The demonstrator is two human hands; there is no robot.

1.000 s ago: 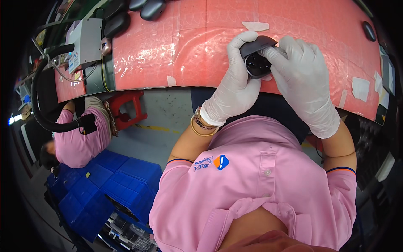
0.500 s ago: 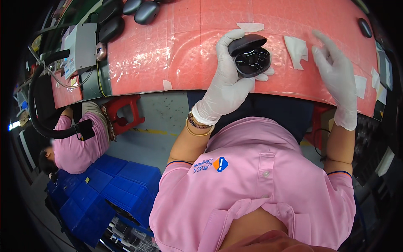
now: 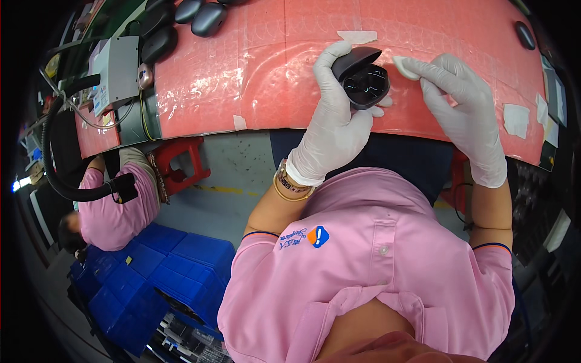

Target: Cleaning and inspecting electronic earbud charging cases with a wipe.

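My left hand (image 3: 334,112), in a white glove, grips a dark earbud charging case (image 3: 367,85) above the near part of the table. The lid of the case is raised, and its glossy black inside faces up. Just right of the case is my gloved right hand (image 3: 457,91). A folded white wipe (image 3: 404,68) is pinched at its fingertips, a little apart from the case.
A red-covered table (image 3: 290,72) lies before me with a white wipe (image 3: 516,120) at right. Several dark cases (image 3: 210,19) lie far left near a grey box (image 3: 118,66). One case (image 3: 525,35) sits far right. Another person (image 3: 118,209) sits at left by blue crates (image 3: 193,260).
My right hand has moved left toward the case, its fingers closing on the white wipe that lay on the table. The left hand and the case have barely shifted.
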